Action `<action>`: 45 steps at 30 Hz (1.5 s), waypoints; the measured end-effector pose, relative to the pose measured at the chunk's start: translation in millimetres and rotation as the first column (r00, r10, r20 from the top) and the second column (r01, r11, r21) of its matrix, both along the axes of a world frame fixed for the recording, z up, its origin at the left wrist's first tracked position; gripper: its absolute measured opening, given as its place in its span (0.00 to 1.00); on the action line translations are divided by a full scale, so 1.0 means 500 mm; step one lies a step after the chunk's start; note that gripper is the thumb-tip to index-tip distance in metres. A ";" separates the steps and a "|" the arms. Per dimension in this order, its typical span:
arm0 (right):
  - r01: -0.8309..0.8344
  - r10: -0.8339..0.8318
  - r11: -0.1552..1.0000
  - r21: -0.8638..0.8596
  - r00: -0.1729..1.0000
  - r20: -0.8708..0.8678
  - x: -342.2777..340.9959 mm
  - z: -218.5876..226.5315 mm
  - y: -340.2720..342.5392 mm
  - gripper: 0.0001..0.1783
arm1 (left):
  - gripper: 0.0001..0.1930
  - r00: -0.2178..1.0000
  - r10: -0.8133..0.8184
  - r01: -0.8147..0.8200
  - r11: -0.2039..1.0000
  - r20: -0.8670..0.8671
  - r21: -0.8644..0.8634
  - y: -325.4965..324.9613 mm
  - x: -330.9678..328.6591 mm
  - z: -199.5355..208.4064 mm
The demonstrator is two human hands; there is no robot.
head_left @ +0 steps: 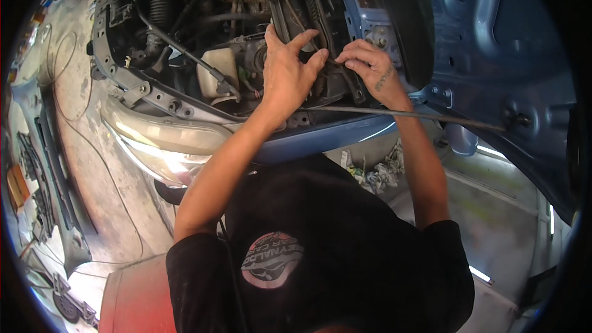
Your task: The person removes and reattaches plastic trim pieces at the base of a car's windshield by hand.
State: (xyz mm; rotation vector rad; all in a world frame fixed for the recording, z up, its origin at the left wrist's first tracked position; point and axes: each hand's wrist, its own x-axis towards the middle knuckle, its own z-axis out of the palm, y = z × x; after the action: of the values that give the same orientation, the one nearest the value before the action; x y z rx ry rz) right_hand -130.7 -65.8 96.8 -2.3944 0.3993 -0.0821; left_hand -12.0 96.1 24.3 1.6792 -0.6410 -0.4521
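Note:
My left hand (288,74) is over the engine bay of a blue car, its fingers spread apart and its fingertips against a long black plastic trim strip (280,9). To its right, my right hand (374,69) has its thumb and fingers pinched together at the edge of the black parts beside the blue body panel. Whatever lies between those fingertips is too small to make out. Left of my left wrist stands a whitish plastic reservoir (217,74). A thin grey rod (456,120) runs from the bay toward the right, crossing at my right forearm.
The headlight (163,154) and blue fender (327,139) lie between my body and the bay. A blue panel (512,68) stands at the right. A ribbed black hose (161,6) is at upper left. Removed parts, a cable (102,163) and a red surface (139,296) lie left.

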 end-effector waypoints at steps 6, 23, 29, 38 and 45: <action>-0.020 0.020 0.999 -0.028 1.000 0.000 0.014 -0.004 -0.009 0.07 | 0.16 0.998 0.049 -0.049 0.999 0.032 -0.015 -0.007 -0.007 0.008; 0.168 -0.144 0.982 0.083 0.961 -0.236 0.020 0.000 -0.040 0.08 | 0.12 1.000 -0.022 0.020 0.998 0.018 0.065 -0.007 -0.009 0.029; 0.051 -0.069 0.995 -0.089 0.976 -0.207 0.040 0.019 -0.037 0.08 | 0.12 1.000 0.008 -0.008 0.997 -0.006 0.079 -0.018 -0.012 0.031; 0.052 -0.039 0.998 0.021 0.912 -0.408 0.041 0.032 -0.043 0.05 | 0.12 1.000 0.002 -0.001 0.999 -0.009 0.046 -0.017 -0.017 0.027; 0.038 -0.027 0.999 0.032 0.960 -0.279 0.018 0.015 -0.042 0.06 | 0.13 0.991 0.062 -0.063 0.998 0.122 0.001 -0.014 -0.014 0.011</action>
State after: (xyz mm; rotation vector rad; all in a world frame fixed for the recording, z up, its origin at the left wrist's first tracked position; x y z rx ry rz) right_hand -121.5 -86.9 104.3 -2.3676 0.5657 0.2491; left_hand -19.1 89.2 29.6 1.7364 -0.6746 -0.3082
